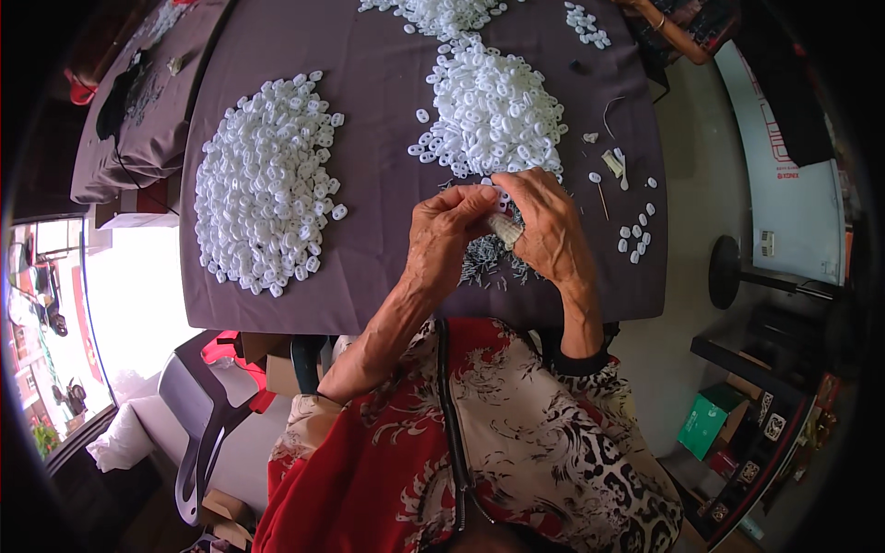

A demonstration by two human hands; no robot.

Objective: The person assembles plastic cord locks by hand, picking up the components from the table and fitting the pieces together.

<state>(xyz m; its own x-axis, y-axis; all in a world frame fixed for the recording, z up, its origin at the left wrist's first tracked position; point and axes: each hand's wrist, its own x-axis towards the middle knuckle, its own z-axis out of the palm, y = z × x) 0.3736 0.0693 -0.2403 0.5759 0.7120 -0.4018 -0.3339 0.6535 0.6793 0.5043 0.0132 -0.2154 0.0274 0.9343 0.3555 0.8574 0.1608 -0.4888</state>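
Note:
My left hand [444, 230] and my right hand [551, 235] meet over the near middle of the table. Between their fingertips sits a small white oval plastic piece with holes [502, 197], partly covered by the fingers. Both hands are closed around it. A pale ribbed finger cover [505, 229] shows between the hands, apparently on a right finger. Right below them lies a heap of tiny grey pin-like parts [481, 261]. Just beyond my hands spreads a large pile of the same white oval pieces [498, 111].
Another big white pile [267, 184] covers the table's left part. On the right lie several loose ovals [636, 235], a thin stick [604, 198] and a pale scrap [612, 164]. Another person's arm [678, 35] reaches in at the far right. A grey chair [198, 405] stands lower left.

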